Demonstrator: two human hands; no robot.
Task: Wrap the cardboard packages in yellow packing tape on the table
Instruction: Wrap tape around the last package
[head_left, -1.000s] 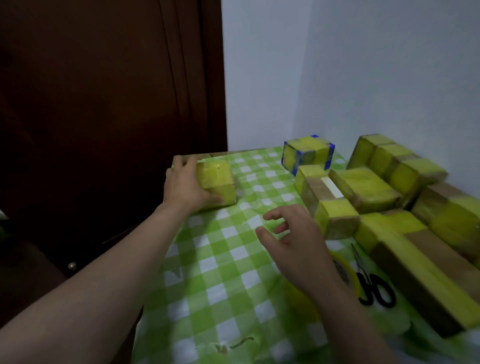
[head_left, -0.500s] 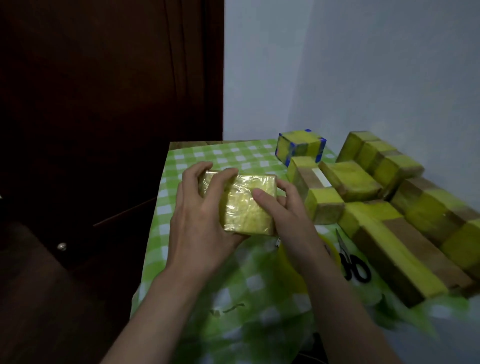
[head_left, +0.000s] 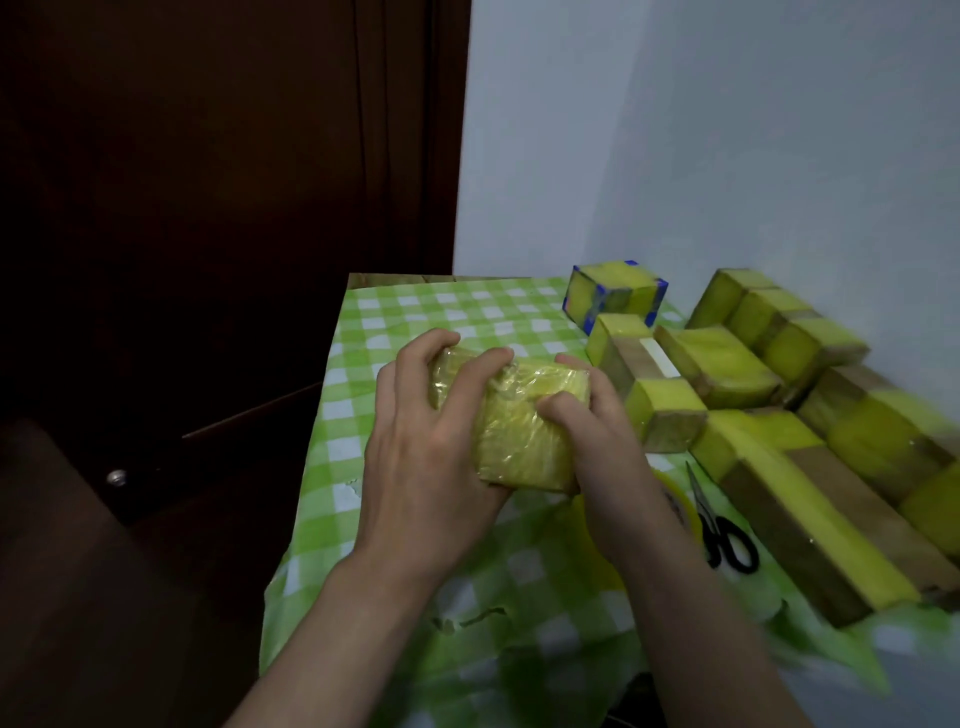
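The left grip (head_left: 431, 447) and right grip (head_left: 597, 436) clasp the yellow tape-covered cardboard package (head_left: 519, 431) above the green-checked counter (head_left: 415, 309), left of the black-handled scissors (head_left: 727, 540); smoothing its wrinkled tape outward with thumbs would likely seat it best

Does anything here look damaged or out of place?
Yes: the checked tablecloth has a small tear at its near, rumpled end, below the left hand. One package at the back shows blue edges, unlike the rest.

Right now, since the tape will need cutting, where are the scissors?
In the head view the scissors lie on the checked tablecloth at the right, between the yellow tape roll and the long taped package.
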